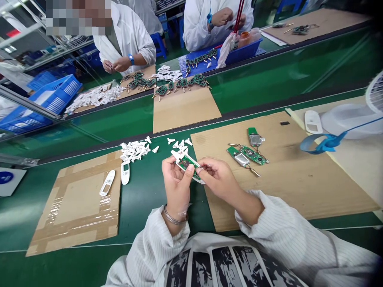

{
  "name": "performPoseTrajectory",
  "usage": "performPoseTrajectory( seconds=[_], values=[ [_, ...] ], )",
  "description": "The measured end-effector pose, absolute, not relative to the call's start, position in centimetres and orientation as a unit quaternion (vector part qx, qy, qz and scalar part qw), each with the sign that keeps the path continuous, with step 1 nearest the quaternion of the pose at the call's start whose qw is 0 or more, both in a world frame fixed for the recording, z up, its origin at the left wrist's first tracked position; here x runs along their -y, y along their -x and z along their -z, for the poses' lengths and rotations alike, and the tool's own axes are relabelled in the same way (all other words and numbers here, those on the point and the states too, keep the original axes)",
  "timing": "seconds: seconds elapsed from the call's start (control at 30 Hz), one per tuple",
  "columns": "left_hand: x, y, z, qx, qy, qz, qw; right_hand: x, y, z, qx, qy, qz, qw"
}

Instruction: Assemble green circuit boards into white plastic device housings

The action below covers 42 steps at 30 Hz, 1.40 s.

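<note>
My left hand and my right hand both grip a long white plastic shell with a green circuit board lying in it, held above the green belt. Fingers of both hands are pinched on its edges. Just beyond it lie small white plastic tips. To the right, on a cardboard sheet, lie more green circuit boards with metal probes. Two white shells rest to the left, one on the edge of another cardboard sheet.
A heap of white plastic parts sits left of centre. Across the belt, two people in white coats handle boards and parts beside blue crates. A white fan with a blue strap stands at the right.
</note>
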<state>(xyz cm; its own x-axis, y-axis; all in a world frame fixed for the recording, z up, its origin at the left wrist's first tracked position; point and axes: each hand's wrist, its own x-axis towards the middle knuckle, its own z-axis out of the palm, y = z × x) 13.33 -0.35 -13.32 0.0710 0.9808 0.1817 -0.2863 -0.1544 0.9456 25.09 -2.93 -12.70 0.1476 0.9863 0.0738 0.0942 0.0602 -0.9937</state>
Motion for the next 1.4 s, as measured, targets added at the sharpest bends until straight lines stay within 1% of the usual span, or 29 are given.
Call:
performPoseTrajectory(
  seconds=[0.2, 0.33, 0.43, 0.6, 0.8, 1.13, 1.3, 1.4],
  values=[
    [0.3, -13.1, 13.3, -0.353, -0.483, -0.583, 0.55, 2.9, -25.0, 12.6, 0.454, 0.52, -0.464, 0.555],
    [-0.4, -12.8, 13.4, -0.379, -0.447, -0.558, 0.587, 2.6, -24.9, 13.1, 0.431, 0.525, -0.487, 0.548],
    [-0.6, -12.8, 13.4, -0.38, -0.438, -0.569, 0.584, 2.5, -24.9, 13.3, 0.439, 0.508, -0.5, 0.547],
    [-0.6, -12.9, 13.4, -0.378, -0.444, -0.572, 0.577, 2.5, -24.9, 13.2, 0.452, 0.529, -0.49, 0.526],
    [-0.2, -13.1, 13.5, -0.372, -0.446, -0.583, 0.568, 2.6, -24.9, 12.7, 0.458, 0.573, -0.45, 0.509],
    [-0.2, -12.9, 12.9, -0.387, -0.454, -0.592, 0.542, 2.5, -25.2, 13.1, 0.457, 0.537, -0.492, 0.511],
    [-0.4, -12.8, 12.8, -0.403, -0.456, -0.595, 0.526, 2.6, -25.6, 13.1, 0.509, 0.527, -0.46, 0.503],
    [0.0, -12.9, 12.8, -0.404, -0.465, -0.598, 0.512, 2.8, -25.6, 13.2, 0.508, 0.518, -0.466, 0.506]
  ],
)
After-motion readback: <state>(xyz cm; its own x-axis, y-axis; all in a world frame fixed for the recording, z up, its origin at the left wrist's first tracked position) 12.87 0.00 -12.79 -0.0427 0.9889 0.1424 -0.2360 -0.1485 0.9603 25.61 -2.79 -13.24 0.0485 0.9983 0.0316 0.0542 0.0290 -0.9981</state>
